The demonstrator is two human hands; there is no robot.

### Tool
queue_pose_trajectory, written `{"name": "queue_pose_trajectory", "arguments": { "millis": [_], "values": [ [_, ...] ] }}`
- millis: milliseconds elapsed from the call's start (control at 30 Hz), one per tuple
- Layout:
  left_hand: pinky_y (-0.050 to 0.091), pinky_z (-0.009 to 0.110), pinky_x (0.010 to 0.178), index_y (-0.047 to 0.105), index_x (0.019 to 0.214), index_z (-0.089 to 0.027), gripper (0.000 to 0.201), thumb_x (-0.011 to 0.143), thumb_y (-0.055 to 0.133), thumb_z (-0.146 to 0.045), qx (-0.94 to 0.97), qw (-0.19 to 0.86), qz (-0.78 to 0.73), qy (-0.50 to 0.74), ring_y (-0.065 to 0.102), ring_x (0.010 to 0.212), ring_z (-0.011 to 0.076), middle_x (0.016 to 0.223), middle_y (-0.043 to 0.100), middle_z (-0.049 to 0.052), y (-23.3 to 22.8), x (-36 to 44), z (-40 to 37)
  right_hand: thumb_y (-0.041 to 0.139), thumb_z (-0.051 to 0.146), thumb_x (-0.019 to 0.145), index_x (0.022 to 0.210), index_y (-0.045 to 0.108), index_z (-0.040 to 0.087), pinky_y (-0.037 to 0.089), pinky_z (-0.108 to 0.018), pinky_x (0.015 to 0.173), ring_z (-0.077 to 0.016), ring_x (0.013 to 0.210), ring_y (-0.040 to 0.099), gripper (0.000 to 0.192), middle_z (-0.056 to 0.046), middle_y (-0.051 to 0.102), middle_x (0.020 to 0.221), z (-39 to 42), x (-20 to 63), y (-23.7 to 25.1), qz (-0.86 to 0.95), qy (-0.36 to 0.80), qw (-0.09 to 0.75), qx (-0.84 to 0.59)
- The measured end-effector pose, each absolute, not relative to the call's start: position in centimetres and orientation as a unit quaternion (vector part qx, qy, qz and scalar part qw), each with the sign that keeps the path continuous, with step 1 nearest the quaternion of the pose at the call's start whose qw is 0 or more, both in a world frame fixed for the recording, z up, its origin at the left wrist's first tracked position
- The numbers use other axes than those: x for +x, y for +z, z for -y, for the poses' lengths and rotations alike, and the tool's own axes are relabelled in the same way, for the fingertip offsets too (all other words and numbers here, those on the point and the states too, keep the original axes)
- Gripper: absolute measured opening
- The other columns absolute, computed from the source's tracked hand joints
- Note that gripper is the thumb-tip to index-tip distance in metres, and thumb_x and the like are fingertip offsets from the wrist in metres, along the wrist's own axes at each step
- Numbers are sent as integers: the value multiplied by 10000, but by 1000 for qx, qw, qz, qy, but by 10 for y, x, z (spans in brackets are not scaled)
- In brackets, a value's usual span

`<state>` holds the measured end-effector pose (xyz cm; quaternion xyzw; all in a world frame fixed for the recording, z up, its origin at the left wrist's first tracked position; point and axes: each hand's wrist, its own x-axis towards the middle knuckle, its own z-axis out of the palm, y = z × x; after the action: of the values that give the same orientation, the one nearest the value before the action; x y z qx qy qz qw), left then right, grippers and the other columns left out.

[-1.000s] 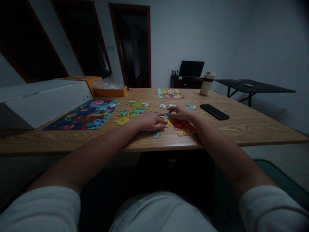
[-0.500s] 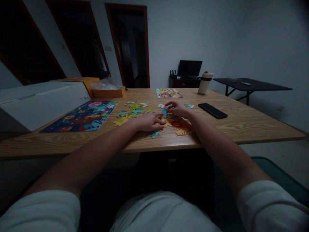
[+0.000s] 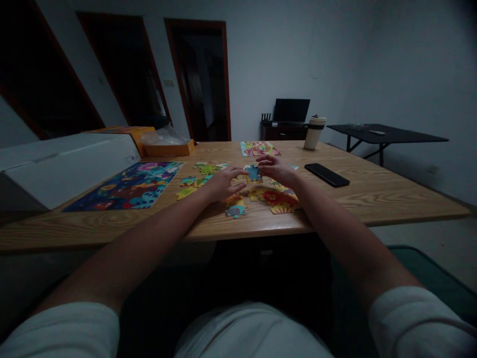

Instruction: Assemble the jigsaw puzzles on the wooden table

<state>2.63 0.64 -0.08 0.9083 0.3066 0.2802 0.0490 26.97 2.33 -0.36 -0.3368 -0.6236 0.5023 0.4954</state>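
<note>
My right hand (image 3: 276,168) grips a blue jigsaw puzzle piece (image 3: 253,173) by its right side, with the fingers curled over it. My left hand (image 3: 225,183) has its fingers spread; the index fingertip reaches the left edge of that piece, and whether it presses on it I cannot tell. Below the hands lie red and yellow joined puzzle pieces (image 3: 281,200) and an orange and grey-blue pair of pieces (image 3: 235,206). Left of my left hand are several green and yellow pieces (image 3: 188,192), partly hidden by it.
A dark colourful picture sheet (image 3: 128,186) lies at left beside a long white box (image 3: 70,166). Behind stand an orange tray (image 3: 169,148) with clear plastic and a small picture card (image 3: 260,148). At right are a phone (image 3: 327,175) and a cream tumbler (image 3: 315,133).
My left hand has drawn back left and up, uncovering the orange pieces below it. The blue piece now shows more fully in my right hand. The view has tilted slightly upward.
</note>
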Motion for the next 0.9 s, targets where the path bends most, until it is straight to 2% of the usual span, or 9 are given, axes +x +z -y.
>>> {"name": "queue_pose_trajectory", "arguments": {
  "millis": [133,267,433,500,567,700,800,900],
  "values": [
    [531,324,790,658,1163,-196,373,828,683,-357,876,172,-322,315,655,868,180,1048,705,67,-3,30,-11,798,293,664,961,603,226,520,-325,834,-152,862,634,362,-1,650,874,-14,259,-1,628,502,492,-335],
    [521,289,689,680,1083,-161,332,792,702,-319,840,250,-313,366,637,753,153,877,703,53,-2,26,-18,777,306,703,992,606,232,522,-339,852,-156,881,653,344,-12,659,944,-13,268,10,632,496,497,-328],
    [498,267,659,672,1082,-159,346,776,707,-317,795,228,-365,428,616,730,138,885,682,43,10,3,-28,606,299,836,1053,609,229,512,-268,755,-147,903,661,227,-55,664,1104,-34,331,32,563,364,586,-456],
    [491,259,659,670,1063,-163,342,756,714,-306,770,210,-378,469,606,737,135,892,666,38,16,-8,-35,566,267,853,1085,618,201,498,-246,693,-145,854,661,246,-85,668,1132,-46,358,33,536,282,577,-549],
    [480,249,636,666,1047,-165,342,734,718,-294,741,204,-385,511,593,717,131,870,645,30,19,-17,-44,610,227,823,1079,649,146,479,-239,656,-154,798,651,271,-120,691,1075,-56,376,26,542,198,503,-644],
    [452,233,588,657,1029,-168,334,716,709,-275,706,204,-393,553,570,653,116,842,608,18,20,-28,-55,722,291,775,983,728,128,463,-257,663,-176,729,636,264,-88,728,876,-63,384,-2,640,151,255,-709],
    [448,230,596,661,1020,-172,329,708,714,-261,707,182,-402,552,553,646,107,843,596,12,20,-30,-54,684,441,811,962,756,168,446,-282,639,-200,700,636,319,-66,727,798,-60,379,-14,688,107,109,-710],
    [449,231,597,660,1015,-170,321,710,711,-257,716,176,-409,538,554,660,114,841,607,13,21,-29,-48,598,483,870,980,764,172,431,-297,643,-222,733,648,369,-103,740,854,-56,375,-15,716,31,33,-696]
  ]
}}
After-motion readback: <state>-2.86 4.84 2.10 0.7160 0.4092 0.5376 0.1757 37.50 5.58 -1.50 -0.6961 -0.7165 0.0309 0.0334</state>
